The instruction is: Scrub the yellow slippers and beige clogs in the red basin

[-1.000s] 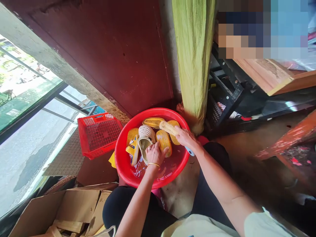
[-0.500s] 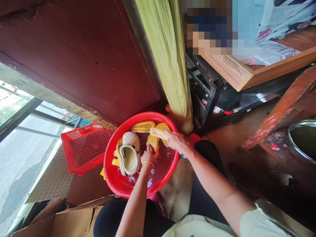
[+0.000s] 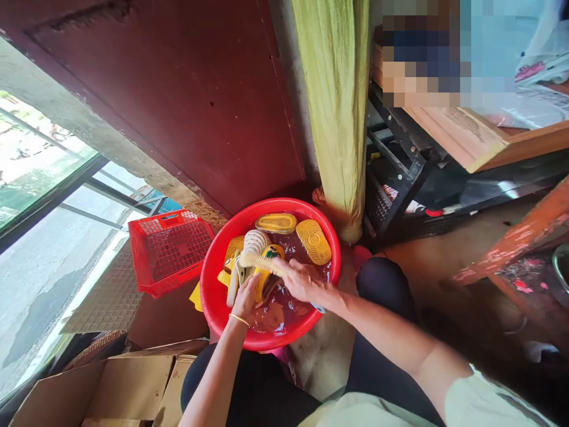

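Observation:
A red basin (image 3: 205, 290) of water holds several pieces of footwear. My left hand (image 3: 246, 299), a yellow bangle at its wrist, grips a yellow slipper (image 3: 263, 286) with a dark green mark on its upper. In my right hand (image 3: 304, 281) is a scrubbing brush (image 3: 262, 262) with pale bristles, its blue handle end showing below the wrist. The brush lies across the slipper's upper; I cannot tell whether the bristles touch it. Behind the brush sits a cream clog (image 3: 255, 239), partly hidden. Two yellow slippers show their soles, one at the back (image 3: 276, 223) and one at the right (image 3: 314, 242).
A red plastic crate (image 3: 173, 252) stands left of the basin, and an open cardboard box (image 3: 128, 385) is at the lower left. Behind are a maroon panel (image 3: 178, 107) and a yellow-green curtain (image 3: 338, 118). A wooden tray table (image 3: 471, 139) stands at the upper right.
My left hand has raised the yellow slipper and turned it from its sole to its upper. The brush has swung left over it. The view has shifted slightly.

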### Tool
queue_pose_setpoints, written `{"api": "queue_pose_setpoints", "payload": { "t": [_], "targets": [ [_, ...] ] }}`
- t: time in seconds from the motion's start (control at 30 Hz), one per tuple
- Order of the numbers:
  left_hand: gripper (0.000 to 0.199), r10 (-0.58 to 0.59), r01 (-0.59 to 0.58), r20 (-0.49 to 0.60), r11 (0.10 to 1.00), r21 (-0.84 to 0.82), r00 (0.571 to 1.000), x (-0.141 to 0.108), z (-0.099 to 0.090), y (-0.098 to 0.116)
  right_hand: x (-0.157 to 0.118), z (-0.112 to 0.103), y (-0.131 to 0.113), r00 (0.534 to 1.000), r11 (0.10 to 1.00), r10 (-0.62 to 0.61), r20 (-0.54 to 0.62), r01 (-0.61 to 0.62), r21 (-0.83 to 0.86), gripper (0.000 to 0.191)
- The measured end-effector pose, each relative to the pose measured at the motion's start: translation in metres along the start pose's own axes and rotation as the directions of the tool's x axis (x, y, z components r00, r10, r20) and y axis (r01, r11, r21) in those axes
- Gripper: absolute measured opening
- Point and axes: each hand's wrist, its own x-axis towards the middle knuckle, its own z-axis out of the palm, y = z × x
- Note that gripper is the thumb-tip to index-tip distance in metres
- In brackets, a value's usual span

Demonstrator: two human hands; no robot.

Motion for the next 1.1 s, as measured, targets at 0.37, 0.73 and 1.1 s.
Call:
{"api": "queue_pose_setpoints", "payload": {
  "t": [0.37,0.73,1.1],
  "targets": [
    [0.064,0.008,-0.008,-0.013,1.000,0.010,1.000,-0.005,-0.016,-0.013,0.046,0.018,0.029,0.977,0.982,0.176,-0.118,-0.182,-0.044,0.060],
    [0.071,0.083,-0.079,0.033,0.991,-0.104,0.996,-0.006,-0.026,-0.014,0.055,0.035,0.048,0.978,0.980,0.101,-0.183,-0.066,0.188,0.058],
    [0.049,-0.066,0.127,0.156,0.899,-0.419,0.986,-0.003,-0.019,-0.001,0.043,0.035,0.040,0.922,0.919,0.159,-0.354,-0.006,0.395,0.049]
  ]
}}
